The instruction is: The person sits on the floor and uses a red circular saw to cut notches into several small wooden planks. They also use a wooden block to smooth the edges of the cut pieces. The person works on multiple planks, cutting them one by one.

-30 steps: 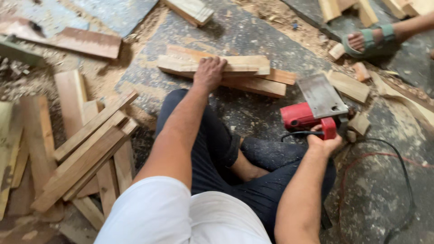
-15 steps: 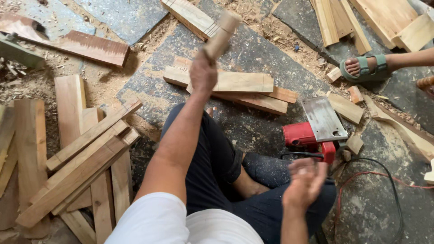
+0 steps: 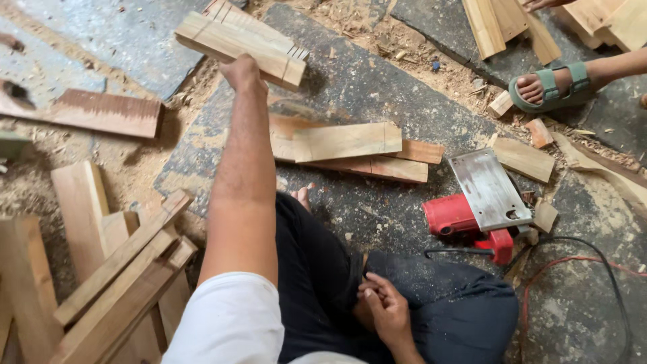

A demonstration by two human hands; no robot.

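Observation:
My left hand (image 3: 244,73) is stretched far forward, fingers closed on the near edge of a pale wooden block (image 3: 232,42) with saw cuts at its right end. It is held over the dark floor mat (image 3: 377,81). My right hand (image 3: 384,311) rests on my dark trouser leg with loose fingers and nothing in it. A red power saw (image 3: 465,214) with a grey metal base plate (image 3: 488,189) lies on the mat to the right of my knee. Two or three short planks (image 3: 350,145) lie stacked in front of me.
Several long planks (image 3: 108,269) are piled at my left, and a reddish board (image 3: 101,111) lies further back. Another person's foot in a green sandal (image 3: 549,87) rests at the upper right near more boards (image 3: 499,23). A cable (image 3: 596,266) loops at the right. Sawdust and offcuts are scattered about.
My left hand left the stacked planks, lifted a piece of wood and reached further forward. My right hand let go of the red saw and came back onto my leg.

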